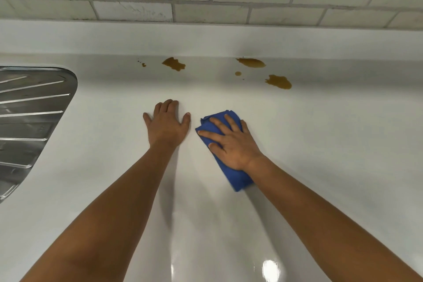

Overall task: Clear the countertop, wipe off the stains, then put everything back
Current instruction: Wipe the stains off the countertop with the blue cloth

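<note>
The white, glossy worktop (320, 144) carries several brown stains along its far edge near the wall: a ragged blotch left of centre (174, 63) with a few tiny specks to its left, an elongated patch further right (251, 62), a small round drop (238, 73) below that patch, and a larger irregular blotch (278, 81) at the right. A folded blue cloth (231, 175) lies flat on the worktop nearer the viewer, well apart from the stains, its long side running diagonally from upper left to lower right.
</note>
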